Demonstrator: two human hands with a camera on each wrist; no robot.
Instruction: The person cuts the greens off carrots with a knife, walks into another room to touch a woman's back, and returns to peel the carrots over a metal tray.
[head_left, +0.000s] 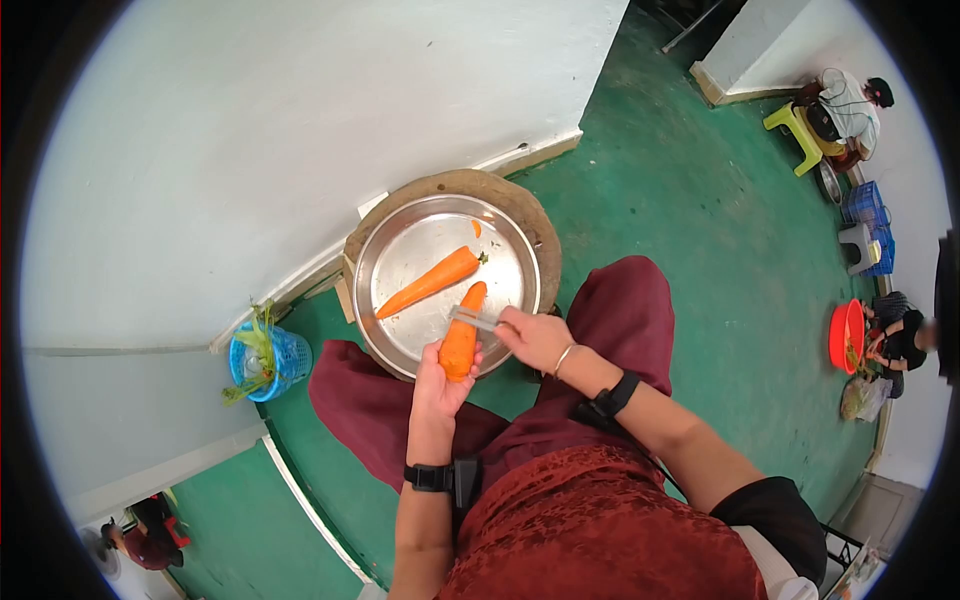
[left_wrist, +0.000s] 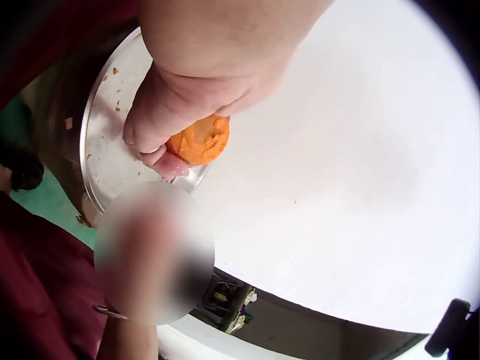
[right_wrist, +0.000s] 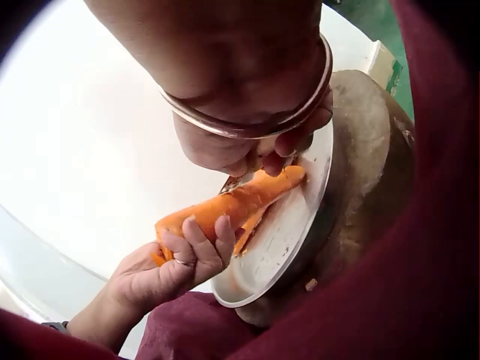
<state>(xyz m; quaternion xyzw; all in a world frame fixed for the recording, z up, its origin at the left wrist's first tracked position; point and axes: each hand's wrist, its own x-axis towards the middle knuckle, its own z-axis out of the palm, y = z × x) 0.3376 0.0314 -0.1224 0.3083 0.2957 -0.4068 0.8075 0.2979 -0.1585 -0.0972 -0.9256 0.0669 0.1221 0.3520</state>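
My left hand (head_left: 435,383) grips the thick end of an orange carrot (head_left: 459,348), whose narrower end points away over a round steel basin (head_left: 364,240). In my right hand (head_left: 540,341) is a metal peeler (head_left: 473,318), lying across the carrot's upper side. Another whole carrot (head_left: 428,284), with a green stub at its top, lies slantwise in the basin beside a small orange piece (head_left: 476,229). From the left wrist view, the held carrot's blunt end (left_wrist: 202,141) shows between the fingers. The right wrist view has the left fingers curled round the carrot (right_wrist: 221,208), the peeler mostly hidden behind the right hand.
Under the basin is a thick wooden block (head_left: 548,240), close to a white wall (head_left: 300,120). A blue basket (head_left: 291,362) with green stalks stands at left. Along the right wall sit people near a red tub (head_left: 846,336), a yellow-green stool (head_left: 795,135) and blue crates (head_left: 866,205).
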